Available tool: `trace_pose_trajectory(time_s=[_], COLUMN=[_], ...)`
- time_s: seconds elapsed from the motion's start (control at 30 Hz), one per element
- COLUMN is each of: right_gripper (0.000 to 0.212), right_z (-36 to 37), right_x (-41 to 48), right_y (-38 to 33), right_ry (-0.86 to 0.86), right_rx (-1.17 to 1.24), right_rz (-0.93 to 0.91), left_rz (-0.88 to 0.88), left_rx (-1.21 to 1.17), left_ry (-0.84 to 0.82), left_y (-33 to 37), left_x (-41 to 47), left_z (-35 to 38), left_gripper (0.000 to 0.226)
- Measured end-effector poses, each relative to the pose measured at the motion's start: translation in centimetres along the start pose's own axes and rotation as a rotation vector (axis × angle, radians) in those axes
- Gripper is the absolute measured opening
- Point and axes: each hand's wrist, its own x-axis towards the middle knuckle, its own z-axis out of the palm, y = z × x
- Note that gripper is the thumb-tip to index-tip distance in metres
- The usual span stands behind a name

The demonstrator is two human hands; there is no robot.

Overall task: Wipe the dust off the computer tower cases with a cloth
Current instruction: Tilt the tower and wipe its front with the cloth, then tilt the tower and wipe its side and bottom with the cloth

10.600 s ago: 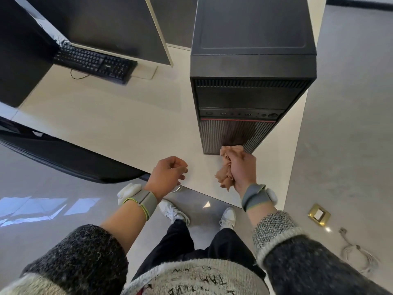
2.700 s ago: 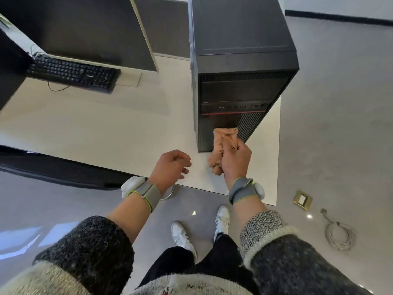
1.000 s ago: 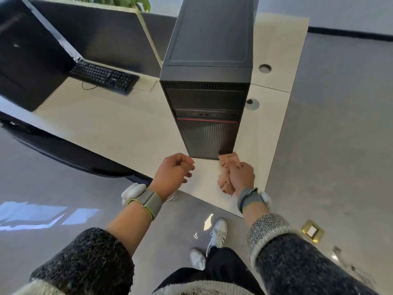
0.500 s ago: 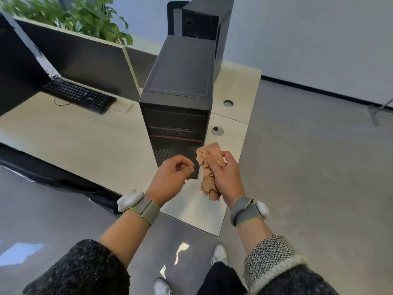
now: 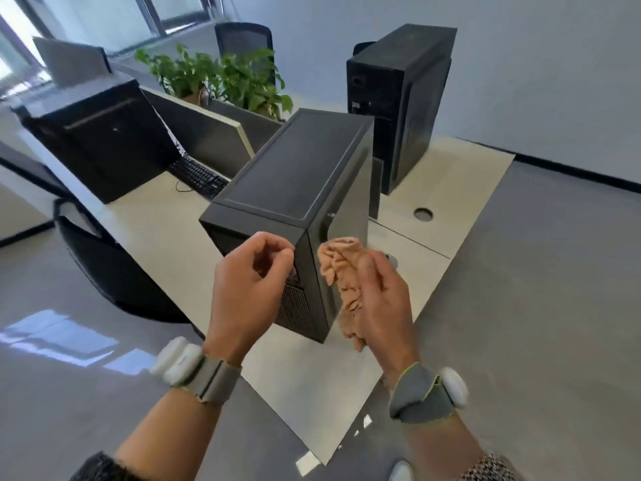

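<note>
Front panel of near tower largely hidden behind left hand. Part of cloth covered by right hand. End of keyboard, lower corner of far tower behind near tower. One shoe cut by bottom edge.

Single head-worn view, forward and down, close above nearer tower case
</note>
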Motion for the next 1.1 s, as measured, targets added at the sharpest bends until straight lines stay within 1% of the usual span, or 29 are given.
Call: trace_pose_trajectory(time_s=[0.03, 0.07, 0.1, 0.17, 0.23, 0.37, 0.4, 0.5, 0.57, 0.63, 0.73, 0.83, 0.93, 1.03, 1.1], right_gripper=[0.022, 0.017, 0.015, 0.015, 0.013, 0.016, 0.014, 0.009, 0.012, 0.010, 0.010, 0.008, 0.012, 0.015, 0.013], right_z=[-0.3, -0.1, 0.6, 2.4, 3.2, 1.0, 0.4, 0.3, 1.6, 2.4, 1.4, 0.9, 2.5, 2.2, 1.0], right_x=[0.9, 1.8, 1.7, 1.6, 1.8, 4.1, 4.3, 4.0, 3.4, 3.4, 4.4, 4.9, 5.4, 6.4, 7.1], right_y=[-0.6, -1.3, -1.5, -0.8, 0.9, 3.3, 3.0, -0.1, -0.7, 0.8, 2.3, 0.1, -1.1, 1.2, 1.9], right_ry=[-0.031, -0.108, -0.132, -0.172, -0.202, -0.178, -0.165, -0.167, -0.203, -0.202, -0.145, -0.100, -0.106, -0.087, -0.085], right_rx=[0.015, 0.025, -0.004, -0.078, -0.116, -0.267, -0.247, -0.138, -0.154, -0.187, -0.232, -0.187, -0.181, -0.254, -0.307], right_rz=[-0.055, -0.102, -0.164, -0.240, -0.224, -0.123, -0.127, -0.299, -0.365, -0.323, -0.215, -0.300, -0.381, -0.292, -0.279], left_rz=[0.015, 0.019, 0.038, 0.064, 0.059, 0.083, 0.090, 0.114, 0.130, 0.157, 0.213, 0.227, 0.229, 0.240, 0.238], left_rx=[0.051, 0.111, 0.150, 0.220, 0.273, 0.352, 0.361, 0.386, 0.392, 0.385, 0.391, 0.411, 0.427, 0.423, 0.424], left_ry=[0.075, 0.171, 0.224, 0.261, 0.242, 0.197, 0.192, 0.196, 0.196, 0.173, 0.139, 0.111, 0.092, 0.080, 0.085], left_y=[0.8, 1.7, 2.1, 2.2, 2.2, 2.5, 2.4, 2.4, 2.3, 2.2, 1.8, 1.0, 0.5, 0.2, 0.3], left_x=[0.4, 0.9, 1.3, 2.2, 3.3, 4.3, 4.6, 5.8, 6.8, 7.7, 9.2, 10.6, 11.0, 10.8, 10.8], left_z=[0.6, 0.9, 1.1, 1.0, 1.2, 1.3, 1.2, 1.4, 1.8, 2.2, 2.4, 2.8, 3.3, 3.4, 3.3], left_gripper=[0.010, 0.009, 0.009, 0.009, 0.010, 0.009, 0.009, 0.008, 0.009, 0.009, 0.011, 0.012, 0.010, 0.009, 0.010])
